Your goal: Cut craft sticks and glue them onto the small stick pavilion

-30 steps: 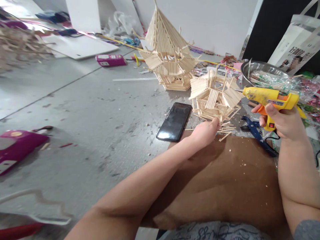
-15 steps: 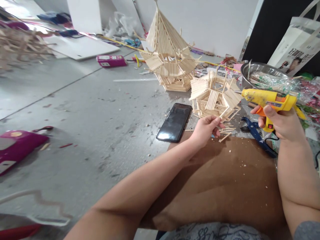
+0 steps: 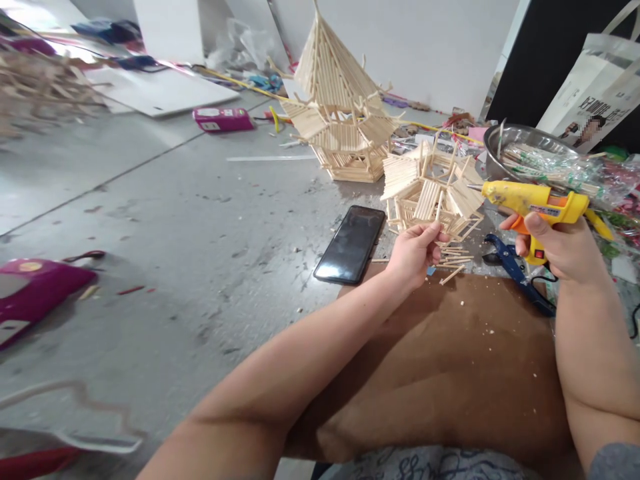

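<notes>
Between thumb and fingers, my left hand [image 3: 417,250] pinches a thin wooden stick [image 3: 439,208], which points up in front of the low stick-built model [image 3: 425,197]. That model has slatted roof panels and an open middle. My right hand [image 3: 555,243] grips a yellow hot glue gun [image 3: 535,200] by its handle, fingers around the orange trigger. The gun's nozzle points left, close to the model's right roof panels. Several short cut sticks [image 3: 455,257] lie beside my left hand. A pair of blue cutters [image 3: 517,270] rests on the floor below the glue gun.
A taller stick pagoda [image 3: 345,127] stands behind the model. To the left lies a black phone [image 3: 350,243]. Brown board [image 3: 450,360] covers the floor before me. At right are a metal bowl [image 3: 493,150] of wrapped sticks and a white bag [image 3: 575,93]. Purple boxes [image 3: 225,120] lie left.
My left hand has turned the stick from slanting right to nearly upright, against the model's front. The glue gun has shifted very slightly left and stays in my right hand.
</notes>
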`<move>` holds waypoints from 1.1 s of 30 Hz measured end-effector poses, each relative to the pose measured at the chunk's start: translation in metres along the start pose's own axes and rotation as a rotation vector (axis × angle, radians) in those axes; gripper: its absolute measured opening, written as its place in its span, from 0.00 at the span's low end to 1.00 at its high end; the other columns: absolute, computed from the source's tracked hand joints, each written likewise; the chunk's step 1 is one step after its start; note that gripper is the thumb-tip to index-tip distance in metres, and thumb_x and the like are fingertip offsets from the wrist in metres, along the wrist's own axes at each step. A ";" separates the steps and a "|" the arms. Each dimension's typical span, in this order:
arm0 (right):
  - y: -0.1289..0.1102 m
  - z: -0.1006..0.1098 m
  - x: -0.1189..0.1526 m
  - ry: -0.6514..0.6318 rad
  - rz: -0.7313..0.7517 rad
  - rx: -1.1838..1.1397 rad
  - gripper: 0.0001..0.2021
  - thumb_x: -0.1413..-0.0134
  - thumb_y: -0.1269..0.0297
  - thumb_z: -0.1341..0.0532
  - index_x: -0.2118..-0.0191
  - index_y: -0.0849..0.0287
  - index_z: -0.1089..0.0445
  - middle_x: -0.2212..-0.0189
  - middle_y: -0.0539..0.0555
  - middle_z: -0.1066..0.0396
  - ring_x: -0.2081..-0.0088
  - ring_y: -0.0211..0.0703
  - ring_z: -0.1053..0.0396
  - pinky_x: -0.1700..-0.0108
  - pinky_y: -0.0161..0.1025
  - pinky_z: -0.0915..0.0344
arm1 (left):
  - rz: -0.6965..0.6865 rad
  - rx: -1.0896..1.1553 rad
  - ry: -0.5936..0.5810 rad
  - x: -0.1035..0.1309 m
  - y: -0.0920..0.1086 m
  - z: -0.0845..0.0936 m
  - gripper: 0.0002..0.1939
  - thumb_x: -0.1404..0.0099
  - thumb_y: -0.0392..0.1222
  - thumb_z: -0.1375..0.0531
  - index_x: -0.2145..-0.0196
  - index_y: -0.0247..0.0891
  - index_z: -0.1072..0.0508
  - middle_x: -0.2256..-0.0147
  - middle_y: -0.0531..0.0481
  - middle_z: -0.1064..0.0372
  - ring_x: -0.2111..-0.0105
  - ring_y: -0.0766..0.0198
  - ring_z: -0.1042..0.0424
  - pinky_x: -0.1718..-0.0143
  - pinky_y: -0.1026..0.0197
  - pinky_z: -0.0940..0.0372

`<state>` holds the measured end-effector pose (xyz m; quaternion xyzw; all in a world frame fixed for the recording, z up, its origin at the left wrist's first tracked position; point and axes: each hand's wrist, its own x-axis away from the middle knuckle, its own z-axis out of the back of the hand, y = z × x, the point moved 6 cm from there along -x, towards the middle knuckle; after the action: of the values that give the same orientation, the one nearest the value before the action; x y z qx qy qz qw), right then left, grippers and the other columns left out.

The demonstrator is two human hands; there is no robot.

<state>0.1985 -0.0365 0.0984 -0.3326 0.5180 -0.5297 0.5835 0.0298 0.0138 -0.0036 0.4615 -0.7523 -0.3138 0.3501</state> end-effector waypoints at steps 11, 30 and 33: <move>-0.001 -0.002 -0.001 -0.014 0.010 -0.013 0.09 0.56 0.56 0.38 0.75 0.56 0.30 0.75 0.49 0.30 0.85 0.31 0.38 0.83 0.34 0.42 | 0.012 0.077 -0.030 -0.008 0.005 0.000 0.07 0.41 0.34 0.45 0.76 0.33 0.38 0.82 0.55 0.35 0.89 0.78 0.42 0.88 0.71 0.48; 0.007 -0.002 0.000 -0.030 -0.029 -0.002 0.11 0.54 0.57 0.39 0.74 0.60 0.29 0.75 0.51 0.31 0.84 0.31 0.38 0.83 0.34 0.42 | -0.017 0.059 -0.014 -0.010 0.007 0.002 0.06 0.43 0.33 0.44 0.76 0.34 0.38 0.83 0.56 0.35 0.89 0.77 0.42 0.88 0.71 0.48; 0.007 -0.003 0.000 -0.040 -0.029 -0.003 0.11 0.54 0.57 0.39 0.74 0.61 0.29 0.75 0.51 0.31 0.84 0.31 0.38 0.82 0.34 0.41 | -0.018 0.052 -0.019 -0.011 0.007 0.002 0.06 0.44 0.34 0.42 0.76 0.34 0.37 0.83 0.57 0.35 0.89 0.77 0.42 0.88 0.71 0.48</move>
<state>0.1979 -0.0344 0.0909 -0.3516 0.5022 -0.5304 0.5856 0.0285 0.0267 -0.0016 0.4742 -0.7593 -0.3018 0.3279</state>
